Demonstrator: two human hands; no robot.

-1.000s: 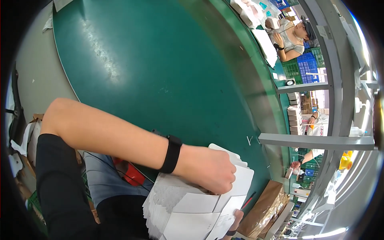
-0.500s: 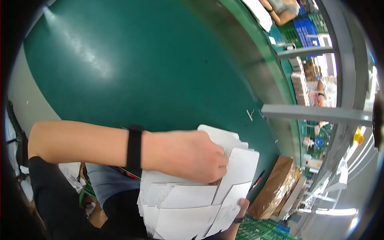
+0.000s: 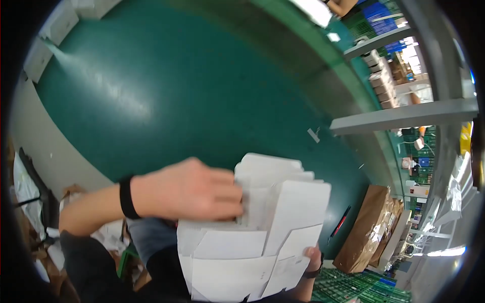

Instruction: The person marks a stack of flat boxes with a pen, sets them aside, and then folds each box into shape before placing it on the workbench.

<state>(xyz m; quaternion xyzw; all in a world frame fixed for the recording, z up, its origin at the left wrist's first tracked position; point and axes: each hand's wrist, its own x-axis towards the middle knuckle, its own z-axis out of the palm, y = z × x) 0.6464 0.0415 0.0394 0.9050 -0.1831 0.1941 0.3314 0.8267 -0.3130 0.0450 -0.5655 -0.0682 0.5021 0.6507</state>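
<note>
A thick bundle of white cardboard box blanks [image 3: 230,275], with flaps and cut edges showing, is held upright against the front of my body. Its upper layers fan apart near the table edge. My right hand [image 3: 313,258] grips the bundle's right side, thumb on the front face and the other fingers hidden behind it. My left hand [image 3: 189,192] is at the bundle's upper left. Motion smears its bent fingers, and their tips meet the edges of the layers. Whether they pinch a layer cannot be seen.
A green tabletop [image 3: 166,101] spreads ahead, with white boxes [image 3: 60,22] at its far left. On the right lie a red and black pen [image 3: 341,222], a scrap of white tape [image 3: 313,135] and a brown paper package [image 3: 361,230]. A grey metal bar [image 3: 404,117] juts in beyond.
My left hand has drawn back leftward from the middle of the bundle to its upper left edge. My right hand keeps its grip. The view has shifted, bringing white boxes in at far left.
</note>
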